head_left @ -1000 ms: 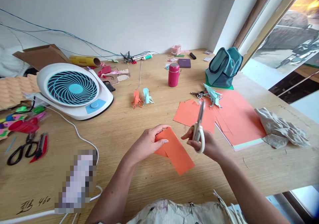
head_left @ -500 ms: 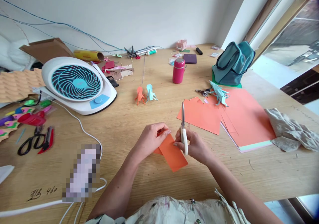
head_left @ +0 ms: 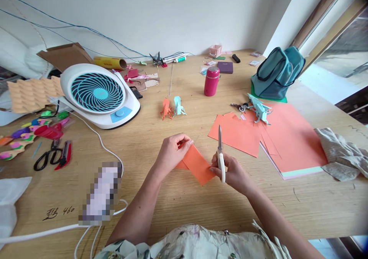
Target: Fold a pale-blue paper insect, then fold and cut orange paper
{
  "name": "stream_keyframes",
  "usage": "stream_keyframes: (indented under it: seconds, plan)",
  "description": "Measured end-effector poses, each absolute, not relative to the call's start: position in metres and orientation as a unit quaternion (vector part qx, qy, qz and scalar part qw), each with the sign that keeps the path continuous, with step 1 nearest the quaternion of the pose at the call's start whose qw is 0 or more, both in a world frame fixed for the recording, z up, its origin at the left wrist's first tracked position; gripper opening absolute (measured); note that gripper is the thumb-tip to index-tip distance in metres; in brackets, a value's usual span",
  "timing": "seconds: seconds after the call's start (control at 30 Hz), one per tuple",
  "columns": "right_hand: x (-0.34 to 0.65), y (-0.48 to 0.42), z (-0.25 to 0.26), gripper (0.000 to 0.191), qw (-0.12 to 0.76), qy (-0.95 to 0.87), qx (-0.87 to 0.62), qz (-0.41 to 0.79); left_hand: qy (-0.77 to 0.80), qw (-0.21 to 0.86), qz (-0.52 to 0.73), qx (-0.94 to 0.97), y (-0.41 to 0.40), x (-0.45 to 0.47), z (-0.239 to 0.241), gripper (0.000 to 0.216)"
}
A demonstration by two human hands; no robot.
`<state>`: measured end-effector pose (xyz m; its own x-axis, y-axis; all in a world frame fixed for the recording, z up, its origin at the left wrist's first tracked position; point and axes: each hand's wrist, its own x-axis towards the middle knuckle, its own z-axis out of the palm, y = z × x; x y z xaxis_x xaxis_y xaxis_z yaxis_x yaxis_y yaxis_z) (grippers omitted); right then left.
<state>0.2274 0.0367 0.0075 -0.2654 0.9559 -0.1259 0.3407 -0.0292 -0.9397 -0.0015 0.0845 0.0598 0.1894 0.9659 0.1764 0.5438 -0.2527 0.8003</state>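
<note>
My left hand (head_left: pixel 172 151) pinches the upper end of a folded orange paper strip (head_left: pixel 197 165) lying over the wooden table (head_left: pixel 178 205). My right hand (head_left: pixel 234 172) grips white-handled scissors (head_left: pixel 220 155) with the blades pointing up and away, right beside the strip's right edge; its fingers touch the paper's lower corner. Two small origami figures, one orange (head_left: pixel 166 109) and one pale blue (head_left: pixel 178 106), stand farther back in the middle.
Orange paper sheets (head_left: pixel 276 136) with a teal origami creature (head_left: pixel 260 109) lie to the right, next to a grey cloth (head_left: pixel 342 153) and a teal bag (head_left: pixel 277 73). A white fan (head_left: pixel 99 96), black scissors (head_left: pixel 46 159), a red flask (head_left: pixel 211 81) and a white cable (head_left: pixel 103 147) sit left and behind.
The scissors swung from tilted over the orange sheets to upright beside the strip. Both hands drew closer together on the paper. The view shifted slightly left.
</note>
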Motion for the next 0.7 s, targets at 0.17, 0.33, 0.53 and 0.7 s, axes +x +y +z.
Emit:
stream_keyframes:
  seconds: [0.17,0.33,0.53,0.7]
  plan:
    - [0.235,0.039,0.002,0.024,0.363,-0.579,-0.527,0.505,0.538,0.286,0.365,0.704,0.085,-0.007,0.061,0.017]
    - [0.241,0.043,-0.001,0.032,0.412,-0.54,-0.543,0.494,0.538,0.346,0.375,0.67,0.092,-0.024,0.062,0.019]
    - [0.231,0.045,0.004,0.034,0.472,-0.484,-0.528,0.514,0.462,0.552,0.453,0.526,0.099,-0.042,0.067,0.046]
    - [0.22,0.045,0.004,0.037,0.516,-0.444,-0.522,0.514,0.419,0.646,0.458,0.445,0.093,-0.011,0.052,0.054]
